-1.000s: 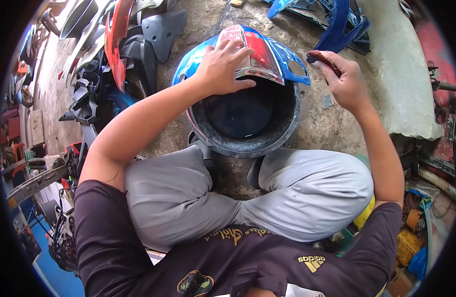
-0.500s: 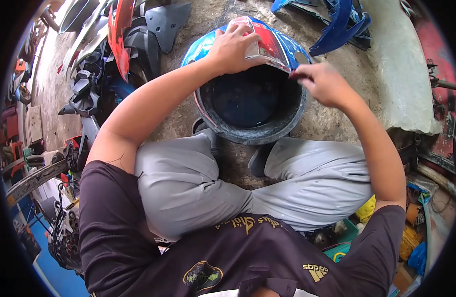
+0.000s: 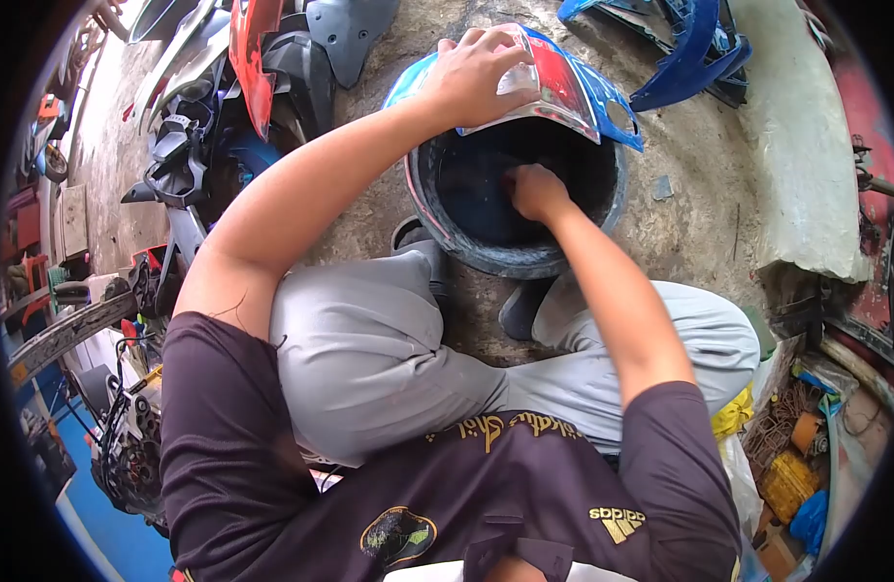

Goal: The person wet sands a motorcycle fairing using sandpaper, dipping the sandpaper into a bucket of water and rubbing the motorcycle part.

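A blue, red and silver plastic panel (image 3: 563, 82) rests across the far rim of a round black tub (image 3: 524, 260). My left hand (image 3: 474, 80) lies on the panel's upper left part, thumb on its near edge and fingers spread, holding it there. Inside the tub, over the dark water (image 3: 466, 194), my right hand (image 3: 539, 191) is closed, fingers pointing left. A small dark reddish piece shows faintly at its fingertips, too hidden to make out well.
Orange (image 3: 251, 68) and black plastic panels (image 3: 296, 82) are heaped at the left. Blue panels (image 3: 684, 58) lie at the upper right, beside a pale slab (image 3: 806, 145). My bent legs (image 3: 359, 359) flank the tub's near side.
My right hand has moved from beside the panel's right edge down and left into the tub. The left hand stays on the panel. The whole scene has shifted slightly right in view.
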{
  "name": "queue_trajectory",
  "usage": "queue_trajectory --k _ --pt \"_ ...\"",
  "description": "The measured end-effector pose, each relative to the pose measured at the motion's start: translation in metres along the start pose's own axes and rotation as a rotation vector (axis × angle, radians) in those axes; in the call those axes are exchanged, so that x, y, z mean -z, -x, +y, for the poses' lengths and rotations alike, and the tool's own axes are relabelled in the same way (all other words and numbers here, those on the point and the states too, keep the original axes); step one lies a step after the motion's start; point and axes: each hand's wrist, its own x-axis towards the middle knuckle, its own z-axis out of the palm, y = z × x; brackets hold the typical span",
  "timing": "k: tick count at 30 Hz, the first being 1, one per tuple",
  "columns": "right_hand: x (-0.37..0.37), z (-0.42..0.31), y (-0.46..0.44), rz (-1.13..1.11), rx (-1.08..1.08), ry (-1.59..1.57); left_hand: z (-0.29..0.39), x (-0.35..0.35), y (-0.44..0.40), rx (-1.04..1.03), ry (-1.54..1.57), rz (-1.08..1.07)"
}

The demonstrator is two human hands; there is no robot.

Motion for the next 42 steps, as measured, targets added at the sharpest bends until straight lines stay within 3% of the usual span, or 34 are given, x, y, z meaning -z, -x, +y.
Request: queue_trajectory --k 2,5,8,11,14,19,21,24,28,32,33,35,42 --pt "-0.02 -0.003 -0.012 0.051 -0.159 -0.018 -0.002 0.001 0.001 -0.01 0.0 0.017" --pt "-0.057 0.007 -0.038 -0.158 -0.08 0.171 0.0 0.002 0.004 -0.032 0.025 0.031" --pt "-0.079 0.007 -0.043 -0.493 0.162 0.233 0.0 0.002 0.003 -0.053 0.056 0.033" --pt "-0.045 0.004 -0.018 -0.467 0.206 0.015 0.005 0.004 0.003 -0.065 0.036 0.007" --pt "0.024 0.002 0.011 -0.297 0.253 -0.098 0.006 -0.002 -0.002 -0.082 0.01 0.037" --pt "0.18 0.008 0.087 -0.286 0.238 -0.24 0.013 -0.007 -0.022 -0.033 -0.019 -0.107" --pt "0.215 0.028 0.103 -0.187 0.175 -0.292 0.018 -0.015 -0.025 0.015 -0.043 -0.27" --pt "0.234 0.07 0.099 0.03 0.058 -0.4 0.021 -0.018 -0.02 -0.028 -0.129 -0.267" --pt "0.21 0.092 0.082 0.339 -0.016 -0.439 0.017 -0.004 -0.04 -0.022 -0.05 -0.283" --pt "0.144 0.08 0.062 0.712 0.099 -0.529 0.003 -0.005 -0.06 0.033 0.06 -0.35" --pt "0.138 0.075 0.061 0.725 0.128 -0.492 -0.002 -0.015 -0.054 0.006 0.044 -0.259" --pt "0.124 0.081 0.055 0.818 0.417 -0.358 -0.01 -0.035 -0.041 -0.051 0.019 -0.094" --pt "0.106 0.082 0.051 0.836 0.402 -0.294 0.006 -0.025 -0.049 0.059 -0.056 -0.297"
